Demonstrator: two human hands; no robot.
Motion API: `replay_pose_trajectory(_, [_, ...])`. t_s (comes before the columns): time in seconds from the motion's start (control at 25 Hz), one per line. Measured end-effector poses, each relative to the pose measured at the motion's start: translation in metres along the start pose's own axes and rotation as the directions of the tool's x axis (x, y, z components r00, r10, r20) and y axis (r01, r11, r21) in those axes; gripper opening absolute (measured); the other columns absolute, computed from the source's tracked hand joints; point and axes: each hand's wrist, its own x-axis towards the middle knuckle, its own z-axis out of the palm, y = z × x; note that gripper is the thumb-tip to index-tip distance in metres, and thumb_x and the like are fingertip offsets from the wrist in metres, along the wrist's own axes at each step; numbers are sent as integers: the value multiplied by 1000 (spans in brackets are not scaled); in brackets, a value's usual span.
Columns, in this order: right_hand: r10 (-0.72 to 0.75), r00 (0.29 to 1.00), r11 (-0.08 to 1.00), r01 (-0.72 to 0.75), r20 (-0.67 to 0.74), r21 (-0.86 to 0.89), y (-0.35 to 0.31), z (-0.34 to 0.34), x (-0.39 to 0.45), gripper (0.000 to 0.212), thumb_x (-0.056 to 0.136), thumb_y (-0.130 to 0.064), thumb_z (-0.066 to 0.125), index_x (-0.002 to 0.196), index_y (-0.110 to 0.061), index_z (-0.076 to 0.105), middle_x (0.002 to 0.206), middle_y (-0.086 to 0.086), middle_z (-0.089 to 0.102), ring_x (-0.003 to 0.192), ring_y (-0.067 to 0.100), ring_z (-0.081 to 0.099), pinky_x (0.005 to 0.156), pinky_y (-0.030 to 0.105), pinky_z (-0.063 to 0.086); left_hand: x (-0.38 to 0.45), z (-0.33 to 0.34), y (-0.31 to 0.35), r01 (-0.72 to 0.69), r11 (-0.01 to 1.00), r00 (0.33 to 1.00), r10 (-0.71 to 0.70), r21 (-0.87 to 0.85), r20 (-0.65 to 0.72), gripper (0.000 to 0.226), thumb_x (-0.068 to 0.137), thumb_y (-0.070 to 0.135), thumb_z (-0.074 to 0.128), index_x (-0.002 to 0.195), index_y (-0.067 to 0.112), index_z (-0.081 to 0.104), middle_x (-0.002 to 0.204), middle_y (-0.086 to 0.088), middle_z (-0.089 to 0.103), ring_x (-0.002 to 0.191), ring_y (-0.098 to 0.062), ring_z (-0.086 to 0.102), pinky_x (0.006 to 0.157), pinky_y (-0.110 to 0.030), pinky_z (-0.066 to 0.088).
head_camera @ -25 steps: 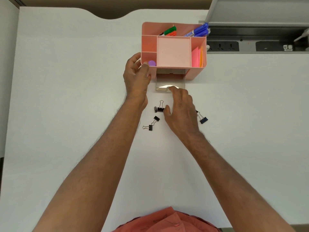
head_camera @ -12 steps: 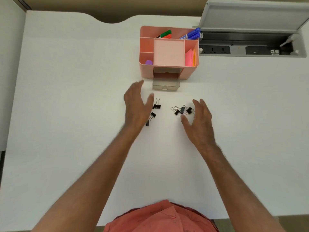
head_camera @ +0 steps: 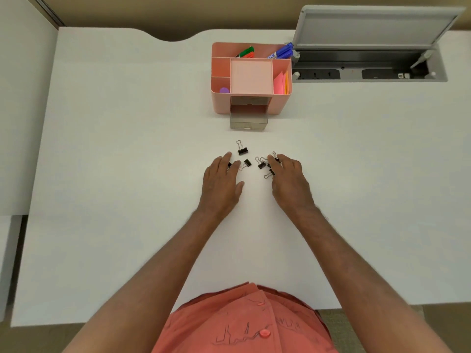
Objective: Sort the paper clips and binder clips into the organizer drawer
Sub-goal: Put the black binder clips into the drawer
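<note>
The left hand (head_camera: pixel 221 181) lies palm-down on the table (head_camera: pixel 114 174), fingers loosely spread, fingertips over one small clip that is mostly hidden; it grips nothing that can be seen. Just beyond it lie two black binder clips (head_camera: pixel 242 150), apart from each other. A second cluster of binder clips (head_camera: pixel 262 164) lies touching or overlapping beneath the fingertips of the right hand (head_camera: pixel 289 182), which is also flat and spread; whether it is pinching one cannot be determined. No paper clips are distinguishable.

Handling, as a judgement: the clips are light, rigid and small, and the wire handles snag on one another. Take each by the black body or a raised wire loop.

Well beyond the clips, the pink organizer (head_camera: pixel 251 77) holds markers (head_camera: pixel 280 52) at the rear, a purple item (head_camera: pixel 224 90) front left and coloured paper notes (head_camera: pixel 281 84) at right. Its translucent drawer (head_camera: pixel 248 121) is pulled out and appears empty.
</note>
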Motion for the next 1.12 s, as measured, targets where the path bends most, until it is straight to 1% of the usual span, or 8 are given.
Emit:
replay_pose_trajectory(0.08, [-14, 1000, 1000, 14, -3, 23, 2, 3, -1, 63, 91, 4, 50, 148, -23, 47, 146, 3, 46, 126, 27, 42, 69, 34, 48, 1, -5, 0, -4, 1000, 999, 4, 2, -48, 44, 94, 21, 63, 137, 17, 54, 151, -6, 42, 132, -30, 41, 102, -43, 44])
replay_pose_trajectory(0.24, [-2, 997, 985, 15, -71, 174, 3, 6, -9, 44, 92, -2, 56, 132, -21, 61, 127, 2, 55, 114, 25, 52, 76, 39, 54, -1, -3, -1, 30, 994, 996, -39, -106, -84, 26, 93, 1, 56, 115, 12, 62, 120, -5, 52, 104, -26, 50, 72, -42, 54])
replay_pose_trajectory(0.6, [68, 997, 936, -53, -33, 347, 3, -4, -7, 28, 86, -7, 59, 109, -22, 62, 109, -1, 55, 97, 22, 57, 71, 32, 49, 2, -10, -3, 142, 939, 987, -160, -314, -33, 25, 93, 4, 48, 102, 13, 70, 104, -3, 59, 88, -19, 57, 74, -31, 48])
replay_pose_trajectory(0.72, [141, 990, 852, -135, 26, 507, 1, -12, -5, 27, 87, -9, 62, 107, -24, 71, 111, -3, 56, 86, 5, 59, 64, 8, 42, 5, -16, -5, 218, 884, 971, -241, -412, -2, 28, 93, 4, 50, 100, 12, 76, 98, -2, 70, 83, -16, 65, 75, -29, 51])
replay_pose_trajectory(0.88, [251, 964, 701, -244, 88, 670, -9, -33, 6, 24, 84, -11, 66, 99, -28, 75, 98, -1, 67, 74, 5, 62, 57, 13, 42, 3, -27, -4, 144, 893, 988, -151, -427, 16, 34, 93, 6, 55, 61, 14, 53, 58, 3, 51, 50, -1, 47, 54, -27, 36])
replay_pose_trajectory(0.96, [253, 963, 646, -238, 90, 725, -17, -48, 18, 25, 84, -11, 66, 99, -27, 76, 87, -6, 70, 66, -2, 59, 56, 14, 42, 0, -26, -8, 146, 884, 989, -117, -445, 92, 12, 91, 19, 70, 83, 23, 63, 83, 9, 51, 67, 1, 49, 64, -23, 40])
replay_pose_trajectory(1.04, [226, 973, 600, -174, 43, 781, -25, -64, 35, 24, 86, -6, 65, 98, -23, 76, 88, -9, 73, 69, -7, 62, 64, 11, 47, -3, -23, -13, 152, 906, 978, -80, -396, 193, 36, 83, 21, 82, 115, 15, 65, 114, 3, 49, 94, -9, 54, 83, -24, 47])
replay_pose_trajectory(1.12, [208, 978, 596, -112, -18, 795, -33, -76, 57, 24, 86, -3, 64, 96, -21, 77, 91, -8, 76, 80, -3, 67, 75, 13, 52, -4, -18, -14, 101, 946, 982, -44, -308, 185, 41, 83, 9, 80, 120, 12, 63, 124, 0, 46, 108, -19, 56, 91, -33, 53])
